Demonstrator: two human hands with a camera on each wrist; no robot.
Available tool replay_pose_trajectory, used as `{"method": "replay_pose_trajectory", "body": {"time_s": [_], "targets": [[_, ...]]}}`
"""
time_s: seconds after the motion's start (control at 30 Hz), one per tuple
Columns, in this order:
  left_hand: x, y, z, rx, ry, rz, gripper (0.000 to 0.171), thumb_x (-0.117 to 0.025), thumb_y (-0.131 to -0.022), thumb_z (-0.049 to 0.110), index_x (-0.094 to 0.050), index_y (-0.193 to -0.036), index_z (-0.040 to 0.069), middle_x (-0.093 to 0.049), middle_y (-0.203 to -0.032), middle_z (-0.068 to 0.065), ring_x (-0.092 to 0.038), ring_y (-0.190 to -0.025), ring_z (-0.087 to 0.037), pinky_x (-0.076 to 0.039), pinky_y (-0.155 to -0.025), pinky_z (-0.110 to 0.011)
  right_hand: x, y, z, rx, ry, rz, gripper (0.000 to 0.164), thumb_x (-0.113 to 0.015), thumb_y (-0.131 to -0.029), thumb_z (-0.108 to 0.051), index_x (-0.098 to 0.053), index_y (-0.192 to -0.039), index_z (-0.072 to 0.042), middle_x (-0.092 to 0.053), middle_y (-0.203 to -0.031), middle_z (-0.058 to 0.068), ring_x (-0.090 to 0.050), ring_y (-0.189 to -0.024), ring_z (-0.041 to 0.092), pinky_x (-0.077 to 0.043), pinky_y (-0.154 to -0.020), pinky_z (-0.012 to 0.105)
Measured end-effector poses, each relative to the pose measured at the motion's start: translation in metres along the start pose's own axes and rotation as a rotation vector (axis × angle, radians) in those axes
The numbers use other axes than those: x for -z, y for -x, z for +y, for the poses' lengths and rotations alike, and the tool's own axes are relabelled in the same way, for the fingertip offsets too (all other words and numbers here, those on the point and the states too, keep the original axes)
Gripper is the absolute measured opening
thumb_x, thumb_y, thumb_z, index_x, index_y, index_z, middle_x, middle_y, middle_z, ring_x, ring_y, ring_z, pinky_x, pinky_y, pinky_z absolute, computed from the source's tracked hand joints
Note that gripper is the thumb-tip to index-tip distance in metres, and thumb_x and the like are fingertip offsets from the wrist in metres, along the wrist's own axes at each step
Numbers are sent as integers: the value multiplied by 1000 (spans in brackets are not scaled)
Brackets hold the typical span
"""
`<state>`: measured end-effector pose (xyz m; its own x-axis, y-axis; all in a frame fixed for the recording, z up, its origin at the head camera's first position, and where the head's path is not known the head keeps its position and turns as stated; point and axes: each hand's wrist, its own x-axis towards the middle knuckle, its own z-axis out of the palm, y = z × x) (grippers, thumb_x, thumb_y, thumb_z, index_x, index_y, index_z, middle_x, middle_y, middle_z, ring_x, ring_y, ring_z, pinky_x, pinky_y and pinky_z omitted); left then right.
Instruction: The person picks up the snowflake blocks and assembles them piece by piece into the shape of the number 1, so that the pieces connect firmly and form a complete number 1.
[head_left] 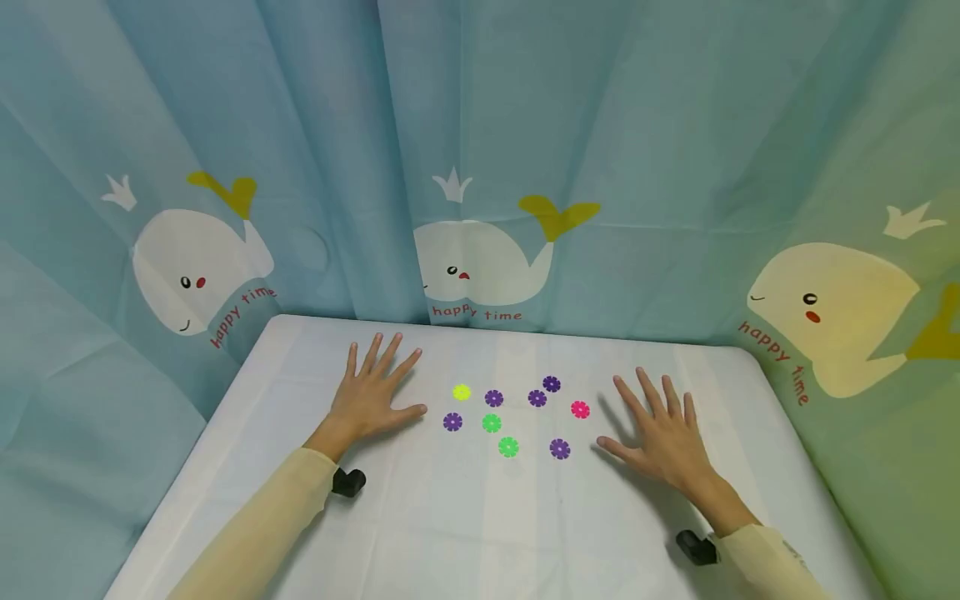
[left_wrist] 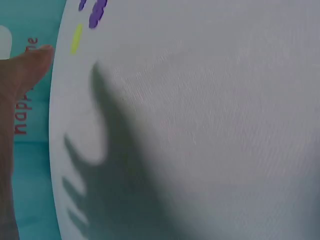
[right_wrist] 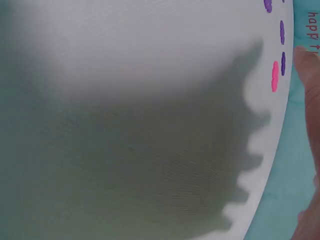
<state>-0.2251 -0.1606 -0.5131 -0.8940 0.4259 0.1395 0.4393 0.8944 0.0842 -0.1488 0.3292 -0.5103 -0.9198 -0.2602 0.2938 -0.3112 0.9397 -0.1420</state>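
Several small notched plastic discs lie flat and scattered on the white table between the two hands. A yellow disc [head_left: 461, 392] and a purple disc [head_left: 452, 422] are nearest my left hand [head_left: 369, 403], whose fingers are spread and hold nothing. Two green discs, one of them the lower green disc [head_left: 508, 447], lie in the middle among more purple ones. A pink disc [head_left: 580, 409] and another purple disc [head_left: 559, 449] are closest to my right hand [head_left: 666, 442], also spread wide with nothing in it. Both hands cast shadows on the tabletop in the wrist views.
The white table [head_left: 420, 533] has rounded far corners. Behind and around it hangs a blue-green curtain [head_left: 480, 100] printed with whales and red lettering. A black wrist camera [head_left: 349, 482] shows under the left sleeve, and another black camera [head_left: 697, 547] under the right.
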Motion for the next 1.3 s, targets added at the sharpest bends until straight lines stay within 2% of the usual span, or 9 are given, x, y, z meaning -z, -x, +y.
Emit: {"method": "replay_pose_trajectory", "body": {"time_s": [0.17, 0.27, 0.5, 0.67, 0.8, 0.93, 1.03, 1.17, 1.3], "targets": [[1, -4, 15, -79, 34, 29, 95, -54, -88, 77, -23, -165, 31, -7, -173, -7, -1, -157, -39, 3, -118, -68, 1, -4, 1, 148, -65, 69, 95, -84, -77, -49, -42, -157, -19, -36, -160, 21, -37, -137, 56, -31, -104, 74], [0, -6, 26, -152, 54, 62, 94, -58, -88, 75, -27, -164, 29, -14, -172, -10, -6, -156, -40, -2, -118, -69, 1, -4, -2, 198, -107, 79, 91, -86, -77, -44, -46, -155, -17, -41, -157, 21, -46, -128, 53, -41, -96, 70], [-2, -9, 55, -263, 125, 32, 88, -61, -90, 68, -33, -162, 25, -14, -172, -8, -8, -157, -33, -6, -121, -63, -4, -4, -16, 194, -176, 49, 89, -90, -76, -37, -50, -152, -16, -46, -153, 19, -53, -116, 44, -51, -86, 62], [-5, -13, 74, -300, 223, 14, 83, -67, -90, 60, -40, -159, 22, -22, -170, -9, -29, -151, -34, -21, -120, -58, -6, -4, -25, 172, -232, 14, 85, -90, -77, -36, -52, -150, -16, -50, -148, 17, -55, -116, 40, -52, -85, 58], [-9, -16, 91, -316, 344, 28, 71, -75, -89, 48, -54, -150, 18, -40, -160, -13, -44, -139, -32, -35, -112, -55, -7, -5, -33, 159, -306, -11, 79, -90, -79, -33, -55, -147, -14, -55, -139, 16, -58, -114, 36, -52, -87, 57], [-12, -18, 107, -293, 460, 18, 54, -81, -87, 36, -65, -135, 15, -55, -146, -10, -50, -132, -29, -38, -108, -52, -11, -9, -39, 178, -416, -11, 72, -90, -79, -23, -59, -143, -9, -63, -124, 15, -63, -92, 27, -54, -76, 45], [-17, -19, 117, -259, 510, -26, 50, -83, -87, 33, -67, -131, 16, -60, -138, -5, -52, -130, -25, -38, -110, -49, -15, -11, -43, 191, -510, -20, 66, -89, -79, -13, -62, -138, -3, -69, -111, 13, -61, -78, 21, -51, -67, 36], [-24, -21, 126, -233, 524, -81, 47, -82, -88, 32, -69, -129, 16, -63, -133, -2, -54, -127, -21, -39, -109, -46, -20, -13, -49, 163, -575, -65, 58, -87, -80, -6, -65, -133, -2, -71, -99, 10, -59, -75, 18, -50, -66, 31], [-30, -22, 131, -227, 500, -93, 45, -82, -88, 32, -71, -128, 16, -66, -126, -1, -56, -118, -19, -42, -102, -43, -23, -14, -54, 115, -583, -127, 49, -85, -82, -5, -69, -128, -3, -70, -96, 7, -58, -74, 18, -49, -67, 29]]}}
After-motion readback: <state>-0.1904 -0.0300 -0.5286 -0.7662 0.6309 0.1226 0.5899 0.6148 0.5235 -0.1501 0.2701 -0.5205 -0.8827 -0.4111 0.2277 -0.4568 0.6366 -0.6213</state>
